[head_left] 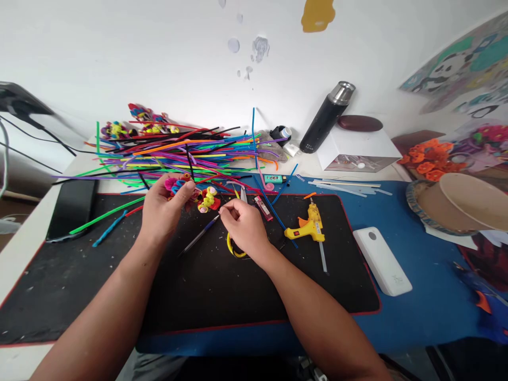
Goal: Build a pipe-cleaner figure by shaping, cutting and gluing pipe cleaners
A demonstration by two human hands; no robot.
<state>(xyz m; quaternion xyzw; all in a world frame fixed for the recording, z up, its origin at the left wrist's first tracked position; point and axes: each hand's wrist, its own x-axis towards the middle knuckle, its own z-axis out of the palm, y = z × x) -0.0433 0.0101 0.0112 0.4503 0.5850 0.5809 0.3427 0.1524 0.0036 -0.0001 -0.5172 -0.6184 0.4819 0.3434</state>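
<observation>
My left hand [162,210] is closed around a colourful pipe-cleaner figure [208,200] with pink, blue, red and yellow fuzzy parts. Close to its yellow end, the fingertips of my right hand [246,226] are pinched together; anything between them is too small to make out. Beneath the right hand lie yellow-handled scissors [230,246], partly covered by it. A pen [201,233] rests on the black mat [198,291] between my hands. Right of them are a red lighter [263,208] and a yellow hot glue gun [311,226] with a glue stick in its back.
Loose pipe cleaners [178,151] are heaped along the wall, with finished fuzzy figures [148,119] behind. A phone [73,209] lies left. To the right are glue sticks [349,186], a white power bank [383,261], a black thermos [327,116] and a bowl [476,206].
</observation>
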